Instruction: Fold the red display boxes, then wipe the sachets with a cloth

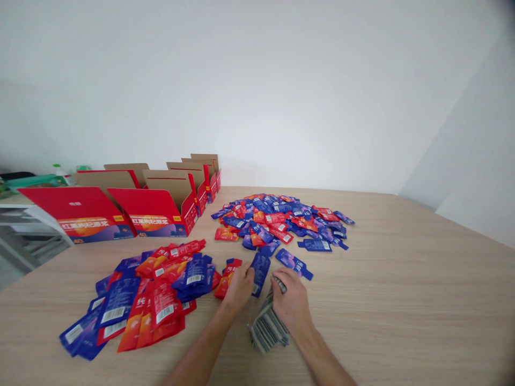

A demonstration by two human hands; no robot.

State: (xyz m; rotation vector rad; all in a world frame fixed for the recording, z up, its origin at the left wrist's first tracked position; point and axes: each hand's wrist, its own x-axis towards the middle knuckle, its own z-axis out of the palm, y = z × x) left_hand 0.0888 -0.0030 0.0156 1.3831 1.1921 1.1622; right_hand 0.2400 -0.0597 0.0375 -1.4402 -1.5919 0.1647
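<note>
My left hand (238,289) is closed, its thumb and fingers pinching the left edge of a blue pouch (261,272) that is tilted up. A red pouch (228,276) lies right behind that hand, partly covered by it. My right hand (293,301) is wrapped round a grey striped cloth (269,328), which hangs down to the tabletop below the fingers. Just beyond the right hand, a purple-blue pouch (293,262) lies flat. To the left of my hands is a sorted-looking pile of red and blue pouches (155,303), overlapping in bundles.
A larger loose heap of red and blue pouches (281,220) spreads over the back middle of the wooden table (402,300). Several open red cartons (159,214) stand in rows at the back left, flaps raised. Farther left is a side shelf (16,201) with a green-capped bottle (61,174).
</note>
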